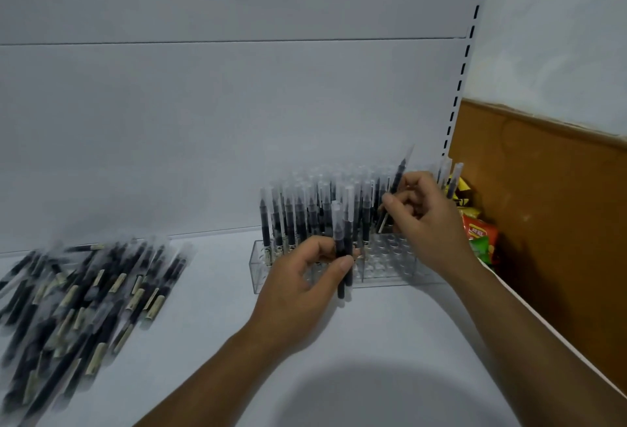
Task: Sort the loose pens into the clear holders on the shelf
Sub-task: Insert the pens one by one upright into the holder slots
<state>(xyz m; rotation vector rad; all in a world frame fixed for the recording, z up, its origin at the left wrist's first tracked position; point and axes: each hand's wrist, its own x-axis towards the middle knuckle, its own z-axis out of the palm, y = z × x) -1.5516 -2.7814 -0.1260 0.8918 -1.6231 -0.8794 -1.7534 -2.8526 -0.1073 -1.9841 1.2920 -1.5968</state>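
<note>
On shelf (373, 341), right of centre: holder (383, 274) part filled, stored pens (295, 216) upright in left rows, right holes bare. Right hand (427, 219) pinches one pen (400, 172) in fingertips, tilted over bare holes, likely lining it up for slot. Left hand (305, 277) grips spare pens (339, 226) upright before holder, probably as ready supply. Loose pile (84, 291) lies well left, much unsorted. Snack packets (478, 233) past shelf edge, right.

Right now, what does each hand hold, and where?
Left hand grips two pens by the lower barrel; right hand pinches one pen by its lower half.
</note>
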